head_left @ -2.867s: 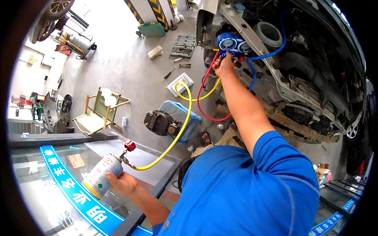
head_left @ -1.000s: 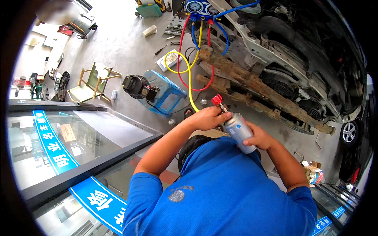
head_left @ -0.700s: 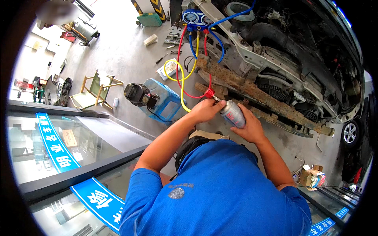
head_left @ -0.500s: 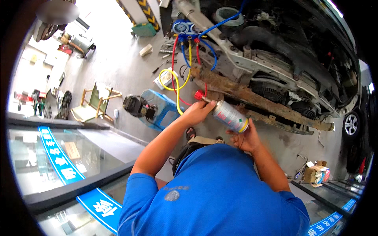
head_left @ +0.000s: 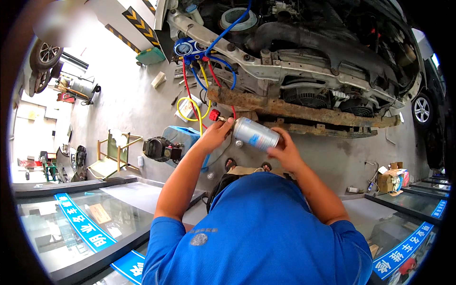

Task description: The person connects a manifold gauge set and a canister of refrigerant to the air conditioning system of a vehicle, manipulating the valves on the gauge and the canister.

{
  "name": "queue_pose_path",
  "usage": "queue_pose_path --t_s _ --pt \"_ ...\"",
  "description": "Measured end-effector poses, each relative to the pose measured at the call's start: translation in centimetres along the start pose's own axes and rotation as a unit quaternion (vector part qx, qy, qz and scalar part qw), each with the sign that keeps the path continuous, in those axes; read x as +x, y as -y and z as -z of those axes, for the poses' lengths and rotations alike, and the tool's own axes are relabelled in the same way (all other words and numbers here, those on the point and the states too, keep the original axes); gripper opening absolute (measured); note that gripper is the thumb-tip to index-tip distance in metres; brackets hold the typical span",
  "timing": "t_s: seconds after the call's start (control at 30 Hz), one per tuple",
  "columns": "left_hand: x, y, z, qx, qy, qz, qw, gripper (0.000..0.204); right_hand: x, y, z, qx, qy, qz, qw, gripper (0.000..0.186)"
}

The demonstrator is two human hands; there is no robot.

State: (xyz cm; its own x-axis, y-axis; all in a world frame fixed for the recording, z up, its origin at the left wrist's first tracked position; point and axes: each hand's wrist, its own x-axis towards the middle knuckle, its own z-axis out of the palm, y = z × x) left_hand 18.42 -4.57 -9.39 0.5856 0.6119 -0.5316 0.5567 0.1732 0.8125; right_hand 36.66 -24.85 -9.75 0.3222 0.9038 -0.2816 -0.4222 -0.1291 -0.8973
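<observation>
A silver refrigerant can [head_left: 256, 134] is held up between 2 hands on the person's side of the rusty bumper beam [head_left: 308, 107], near that beam's left end. Its long axis lies nearly crosswise with a slant: the valve end points to the person's left and slightly toward the beam, the base to the right and slightly back from it. The left hand [head_left: 216, 135] has its fingers clamped on the tap valve [head_left: 222, 119], beside a red knob [head_left: 214, 115]. The right hand [head_left: 286, 151] has its fingers clamped around the base end. Left of the beam, a yellow hose [head_left: 199, 118] loops and drops behind the left hand. Beyond the beam's left end sits a blue manifold gauge set [head_left: 192, 49] with 2 round dials.
</observation>
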Motion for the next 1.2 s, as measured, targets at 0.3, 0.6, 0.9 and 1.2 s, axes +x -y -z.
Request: queue_pose_path --t_s 0.3,0.6,0.9,1.2 --pt "0.1 0.4 -0.1 -0.048 0.006 0.010 0.999 0.044 -1.0 0.4 -1.3 -0.096 0.038 0.055 0.993 0.061" --pt "-0.5 1.0 0.3 -0.115 0.016 0.022 0.993 0.039 0.5 -2.5 -1.9 -0.122 -0.022 0.153 0.980 0.053" --pt "-0.2 1.4 0.6 -0.089 -0.014 0.011 0.996 0.041 -0.5 -0.1 -2.2 -0.186 -0.005 0.181 0.966 0.063" --pt "-0.1 1.9 1.4 -0.079 -0.046 0.010 0.996 0.040 0.1 -2.2 -3.3 -0.263 -0.075 0.325 0.905 0.056"
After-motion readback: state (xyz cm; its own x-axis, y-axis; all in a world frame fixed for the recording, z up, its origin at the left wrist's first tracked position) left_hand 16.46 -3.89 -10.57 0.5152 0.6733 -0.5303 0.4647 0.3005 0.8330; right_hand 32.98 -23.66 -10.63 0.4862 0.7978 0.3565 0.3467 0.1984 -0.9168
